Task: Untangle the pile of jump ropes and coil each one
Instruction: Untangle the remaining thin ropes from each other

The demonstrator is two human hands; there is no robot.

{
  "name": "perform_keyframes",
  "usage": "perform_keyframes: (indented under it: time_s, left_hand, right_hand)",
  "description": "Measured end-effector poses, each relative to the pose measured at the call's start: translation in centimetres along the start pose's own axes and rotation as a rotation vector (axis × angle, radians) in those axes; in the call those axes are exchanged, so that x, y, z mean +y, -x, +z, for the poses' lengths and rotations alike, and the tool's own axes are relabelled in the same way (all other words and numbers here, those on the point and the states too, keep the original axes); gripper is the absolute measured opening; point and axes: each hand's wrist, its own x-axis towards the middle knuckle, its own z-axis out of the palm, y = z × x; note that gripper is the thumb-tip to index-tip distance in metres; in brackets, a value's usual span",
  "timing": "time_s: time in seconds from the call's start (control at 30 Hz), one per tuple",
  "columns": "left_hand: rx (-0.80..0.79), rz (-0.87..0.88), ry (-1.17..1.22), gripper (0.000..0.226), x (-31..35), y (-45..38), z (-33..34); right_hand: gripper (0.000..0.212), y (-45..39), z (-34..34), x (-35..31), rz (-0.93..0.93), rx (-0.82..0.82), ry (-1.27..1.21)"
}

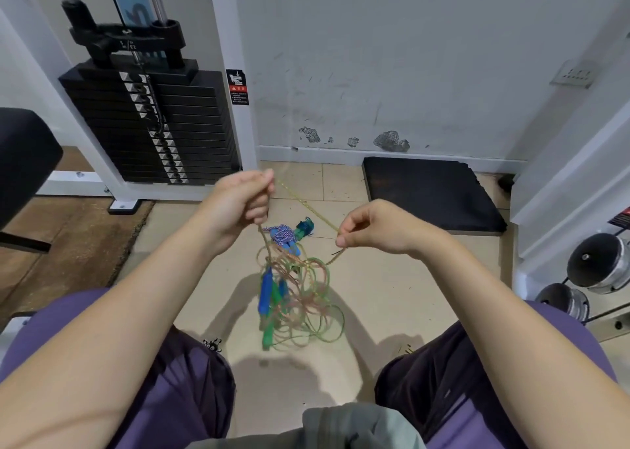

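The jump ropes (300,298) hung as a tangled bunch of green and reddish loops at the centre of the frame, above the tiled floor (392,295), with a blue handle (265,292) and a green handle (267,334) dangling at the bunch's left. The left hand (238,206) gripped the gathered strands in curled fingers. The right hand (371,227) pinched one yellowish strand (306,205) stretched between both hands. A striped coiled rope (283,235) lay on the floor behind.

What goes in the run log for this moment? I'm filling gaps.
stage: untangling | left hand: grips rope bundle, lifted | right hand: pinches yellow strand | tangle: hanging, uncoiled
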Motion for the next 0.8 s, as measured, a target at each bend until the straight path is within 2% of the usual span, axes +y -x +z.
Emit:
perform_keyframes:
  time_s: [0.07,0.1,0.2,0.3,0.5,0.6,0.67,0.8]
  left_hand:
    - [0.045,0.013,0.1,0.025,0.1,0.0,-0.1]
    - [0.043,0.012,0.074,0.023,0.0,0.0,0.0]
    - [-0.009,-0.02,-0.166,0.018,-1.1,0.3,0.7]
    - [-0.093,-0.081,-0.333,0.018,-2.6,0.7,1.9]
    - [-0.516,-0.266,-0.386,0.029,-3.8,0.5,2.7]
    - [-0.523,-0.274,-0.538,0.012,-4.2,0.6,2.4]
    - [-0.504,-0.274,-0.638,0.009,-4.4,0.5,2.0]
    - [-0.517,-0.272,-0.517,0.009,-4.1,0.6,1.9]
  right_hand:
    - [0.005,0.0,0.4,-0.2,-0.024,-0.01,-0.047]
    - [0.005,0.0,0.6,-0.4,-0.029,0.007,-0.13]
    - [0.008,0.0,1.3,-1.4,-0.08,0.103,-0.444]
    - [0.008,0.0,2.1,-2.5,-0.164,0.145,-0.604]
    - [0.006,0.1,1.5,-3.1,-0.235,0.303,-0.682]
    - [0.006,0.2,0.8,-2.8,-0.219,0.347,-0.741]
    - [0.009,0.2,0.1,-2.6,-0.204,0.376,-0.74]
    - [0.006,0.3,-0.5,-2.0,-0.17,0.439,-0.703]
